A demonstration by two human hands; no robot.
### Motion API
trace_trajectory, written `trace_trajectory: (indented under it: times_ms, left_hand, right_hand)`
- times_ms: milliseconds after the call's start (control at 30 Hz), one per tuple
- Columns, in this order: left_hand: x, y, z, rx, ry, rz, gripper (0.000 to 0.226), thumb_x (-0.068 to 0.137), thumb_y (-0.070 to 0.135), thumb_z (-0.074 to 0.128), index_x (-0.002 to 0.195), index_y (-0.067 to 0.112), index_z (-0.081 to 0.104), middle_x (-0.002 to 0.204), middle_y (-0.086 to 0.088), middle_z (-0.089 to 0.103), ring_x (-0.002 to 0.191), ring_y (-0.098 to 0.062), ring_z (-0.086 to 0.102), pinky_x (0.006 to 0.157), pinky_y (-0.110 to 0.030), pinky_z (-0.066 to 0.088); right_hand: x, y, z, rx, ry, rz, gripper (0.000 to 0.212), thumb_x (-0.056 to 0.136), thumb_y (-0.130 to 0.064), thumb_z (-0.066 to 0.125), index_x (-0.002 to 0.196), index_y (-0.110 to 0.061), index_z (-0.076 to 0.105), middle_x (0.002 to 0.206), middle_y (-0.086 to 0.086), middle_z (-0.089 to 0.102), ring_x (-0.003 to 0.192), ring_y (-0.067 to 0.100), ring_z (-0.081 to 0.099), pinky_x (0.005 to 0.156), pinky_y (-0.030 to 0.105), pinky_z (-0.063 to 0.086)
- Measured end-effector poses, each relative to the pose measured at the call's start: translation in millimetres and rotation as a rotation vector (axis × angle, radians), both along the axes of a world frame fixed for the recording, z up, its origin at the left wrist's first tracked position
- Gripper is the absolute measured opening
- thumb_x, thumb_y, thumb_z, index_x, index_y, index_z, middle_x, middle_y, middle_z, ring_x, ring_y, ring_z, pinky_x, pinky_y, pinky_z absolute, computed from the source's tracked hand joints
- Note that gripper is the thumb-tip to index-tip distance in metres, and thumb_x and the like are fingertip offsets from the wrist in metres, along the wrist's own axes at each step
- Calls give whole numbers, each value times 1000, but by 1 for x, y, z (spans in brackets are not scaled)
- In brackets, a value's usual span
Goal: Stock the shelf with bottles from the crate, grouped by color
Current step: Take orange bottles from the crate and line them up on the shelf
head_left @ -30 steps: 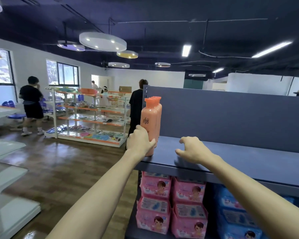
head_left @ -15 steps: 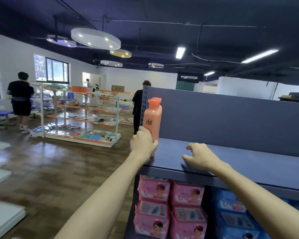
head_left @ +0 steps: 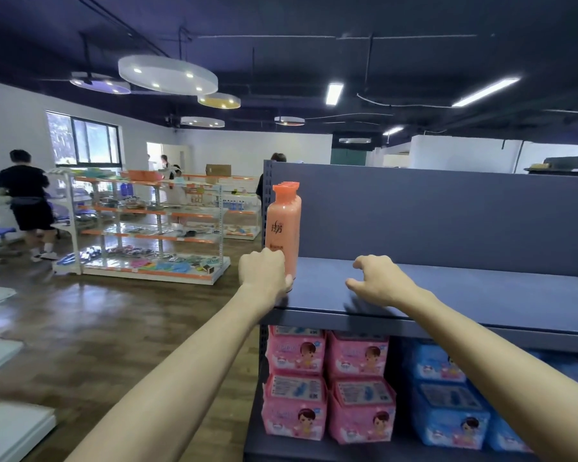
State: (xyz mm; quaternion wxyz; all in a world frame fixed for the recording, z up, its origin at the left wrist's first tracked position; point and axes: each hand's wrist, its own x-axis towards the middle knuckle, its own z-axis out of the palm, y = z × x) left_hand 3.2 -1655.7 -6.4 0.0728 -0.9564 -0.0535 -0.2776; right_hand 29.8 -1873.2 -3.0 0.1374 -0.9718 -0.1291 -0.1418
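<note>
Right hand (head_left: 379, 281) slid a bit further onto shelf (head_left: 447, 295), fingers now more spread.

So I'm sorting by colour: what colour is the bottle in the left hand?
Peach-orange, brighter orange cap: the bottle gripped by the left hand, head view.

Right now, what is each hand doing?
Left hand: grips the front peach-orange plastic bottle.
Right hand: holds nothing, fingertips on the grey metal shelf.

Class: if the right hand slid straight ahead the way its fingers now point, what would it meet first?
Probably the orange bottles: the right hand points left along the shelf, bare between them. Depth is unclear; it might pass in front.
</note>
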Motion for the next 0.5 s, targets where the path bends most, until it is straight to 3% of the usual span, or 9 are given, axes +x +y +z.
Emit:
trace_trajectory:
  times_ms: [233,500]
  left_hand:
    - [-13,-26,3,120,-69,-24,20,89,26,53,98,13,64,95,-6,68,86,-29,67,61,-29,38]
    - [-14,-79,0,114,-48,-149,15,90,27,50,98,15,54,101,-6,64,90,-31,64,64,-31,32]
  right_hand:
    - [-4,-11,-1,17,-19,46,49,88,-34,54,129,-8,54,122,9,62,109,28,59,90,42,53]
    - [-13,-45,-5,5,-41,51,46,90,-34,55,128,-6,54,124,11,62,113,29,58,93,43,51]
